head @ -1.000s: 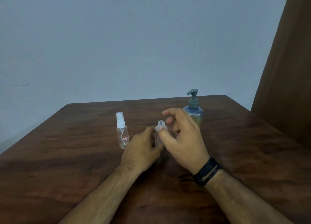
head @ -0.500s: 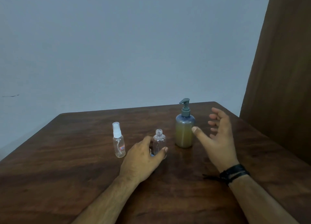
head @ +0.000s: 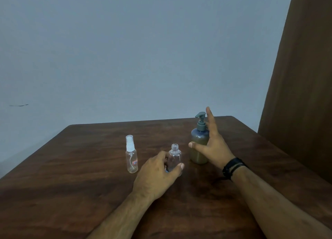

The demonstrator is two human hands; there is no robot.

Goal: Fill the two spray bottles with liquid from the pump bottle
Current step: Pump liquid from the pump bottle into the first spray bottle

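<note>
Since half a second ago, the right hand (head: 212, 145) has swung in against the pump bottle (head: 199, 145), fingers spread wide, gripping nothing yet. At its eight o'clock, the left hand (head: 159, 176) curls around the uncapped spray bottle (head: 174, 158), apparently empty. Capped spray bottle (head: 131, 155) stands untouched at nine o'clock; filling seems not begun.

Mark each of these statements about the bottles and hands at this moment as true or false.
1. The left hand grips the uncapped spray bottle. True.
2. The capped spray bottle lies on its side. False: it stands upright.
3. The right hand presses the pump head. False: it is open beside the pump bottle.
4. The pump bottle holds yellowish liquid. True.
</note>
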